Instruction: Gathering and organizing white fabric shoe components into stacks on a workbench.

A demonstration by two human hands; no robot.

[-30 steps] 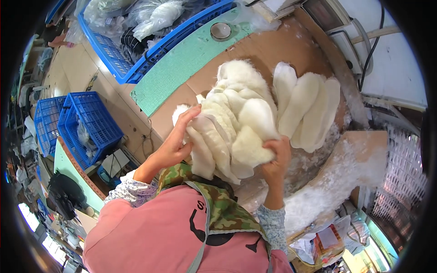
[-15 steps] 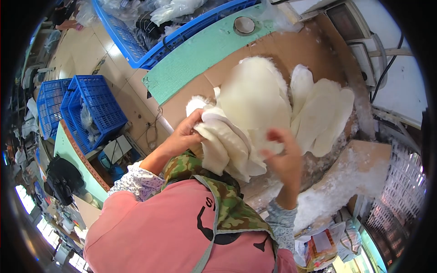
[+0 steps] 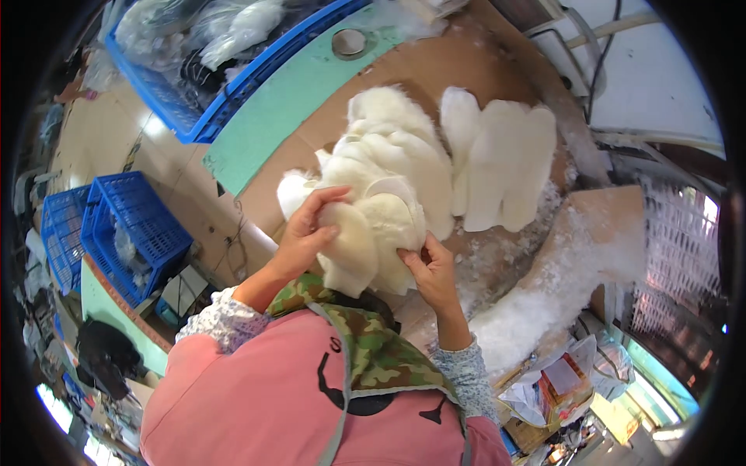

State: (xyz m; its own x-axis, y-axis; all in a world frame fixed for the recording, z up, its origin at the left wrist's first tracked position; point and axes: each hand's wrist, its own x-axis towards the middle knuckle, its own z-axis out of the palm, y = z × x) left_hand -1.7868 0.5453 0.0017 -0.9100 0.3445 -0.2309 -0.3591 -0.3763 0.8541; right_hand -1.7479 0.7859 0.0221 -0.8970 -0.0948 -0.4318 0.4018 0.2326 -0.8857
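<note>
Several cream fleecy insoles (image 3: 390, 229) are between my two hands, fanned out above the work surface. My left hand (image 3: 305, 233) is closed on their left side, its thumb lying over the nearest insole (image 3: 348, 247). On the other side, my right hand (image 3: 435, 272) pinches the lower right edge of one insole between thumb and fingers. Just beyond my hands lies a heap of overlapping cream fleece insoles (image 3: 392, 128) with fluffy edges. A second group of flat insoles (image 3: 509, 163) rests to its right.
Brown cardboard (image 3: 482, 70) covers the work surface, with a green strip (image 3: 280, 116) along its far left. A tape roll (image 3: 350, 43) lies on the strip. Blue crates (image 3: 140, 233) stand at left; another blue crate (image 3: 206, 128) holds plastic bags. White fluff (image 3: 528, 311) is scattered at right.
My right hand, blurred and apart from the insoles before, now grips one by its edge. The insoles in my left hand are spread and turned flatter. The view has shifted.
</note>
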